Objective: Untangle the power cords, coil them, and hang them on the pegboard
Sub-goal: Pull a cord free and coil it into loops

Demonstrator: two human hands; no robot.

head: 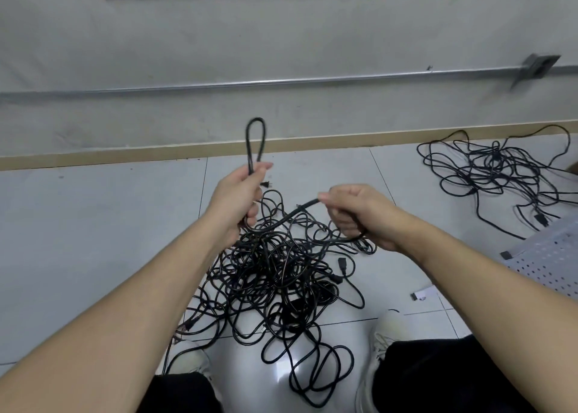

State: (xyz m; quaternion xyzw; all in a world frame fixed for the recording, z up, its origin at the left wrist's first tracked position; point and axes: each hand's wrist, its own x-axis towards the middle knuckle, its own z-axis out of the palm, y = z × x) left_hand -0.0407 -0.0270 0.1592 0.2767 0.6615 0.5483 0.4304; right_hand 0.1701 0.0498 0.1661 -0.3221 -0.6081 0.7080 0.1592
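A big tangle of black power cords (275,275) lies on the tiled floor between my feet. My left hand (237,200) grips a folded cord whose narrow loop (256,140) sticks up above my fist. My right hand (356,215) grips another stretch of black cord (291,215) that runs down and left into the pile. A plug with prongs (266,184) shows just right of my left hand. A second tangle of black cords (497,168) lies on the floor at the far right.
A white perforated pegboard (550,259) lies flat at the right edge. A metal conduit (281,82) runs along the grey wall above a beige skirting. My white shoes (383,334) and dark trousers flank the pile. A small label (422,295) lies on the tiles.
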